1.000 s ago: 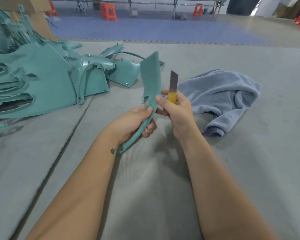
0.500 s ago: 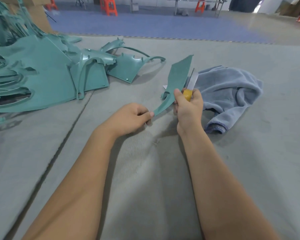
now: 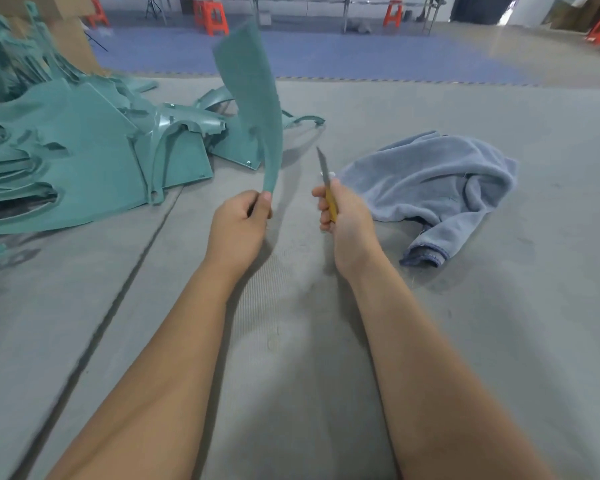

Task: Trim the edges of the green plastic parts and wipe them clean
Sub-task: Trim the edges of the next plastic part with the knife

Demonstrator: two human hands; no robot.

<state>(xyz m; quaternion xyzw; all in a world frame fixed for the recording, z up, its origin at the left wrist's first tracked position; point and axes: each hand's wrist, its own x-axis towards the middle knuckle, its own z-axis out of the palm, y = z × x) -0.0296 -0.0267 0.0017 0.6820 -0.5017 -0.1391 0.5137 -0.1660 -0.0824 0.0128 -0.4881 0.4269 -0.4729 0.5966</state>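
Pinching the narrow lower tip of a curved green plastic part (image 3: pixel 253 98) between thumb and curled fingers (image 3: pixel 265 204), the left hand (image 3: pixel 238 226) holds it upright above the grey bench (image 3: pixel 499 323), its broad end rising blurred. Just beside it, not touching, the right hand (image 3: pixel 345 220) has its fingers wrapped round a yellow-handled knife (image 3: pixel 327 188), blade pointing up. A blue cloth (image 3: pixel 437 181) lies crumpled to the right, and a pile of green parts (image 3: pixel 84 161) lies to the left.

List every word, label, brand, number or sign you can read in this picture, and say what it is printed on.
None can be read.
Green plastic part in the left hand: no print shows.
Knife in the right hand: no marking shows.
Blue cloth: no label shows.
Cardboard box: no print shows.
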